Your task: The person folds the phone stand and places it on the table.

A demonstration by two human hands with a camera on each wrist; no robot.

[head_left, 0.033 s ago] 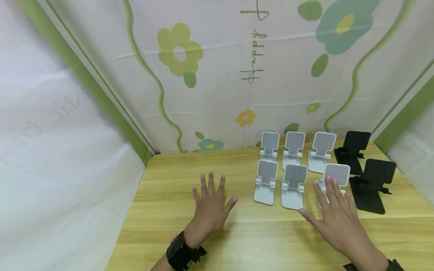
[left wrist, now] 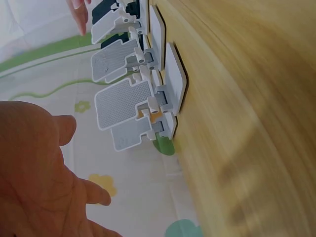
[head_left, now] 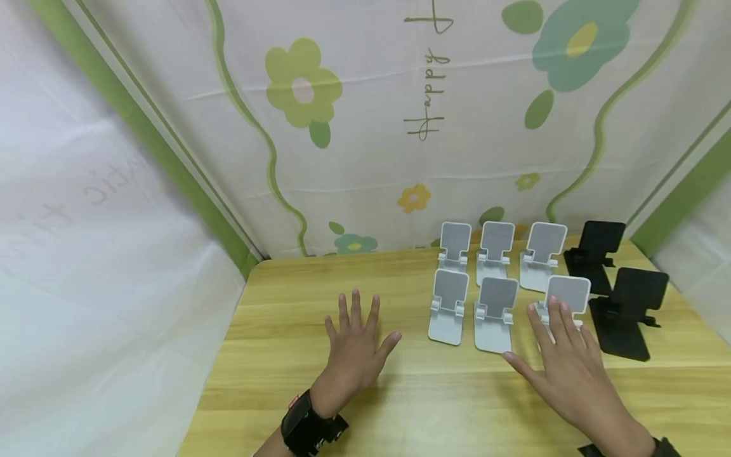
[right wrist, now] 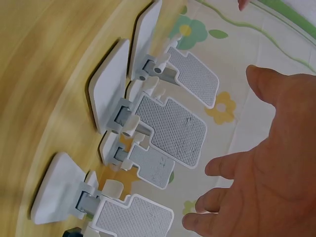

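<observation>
Each grip is released and grasps nothing: the left grip (head_left: 355,355) spreads its fingers well left of the stands, and the right grip (head_left: 571,374) hovers, fingers extended, before the nearer row's third white stand (head_left: 577,292). Patterned fabric (head_left: 365,158) hangs behind the wooden counter (head_left: 274,355), whose right half bears eight propped stands in two close rows: two black stands (head_left: 638,295) at the right end, six white stands (head_left: 498,295) beside them. A careless sweep could shove that third one into its black neighbour, they sit so near; pressing a panel might fold its small hinge (right wrist: 123,114).
</observation>
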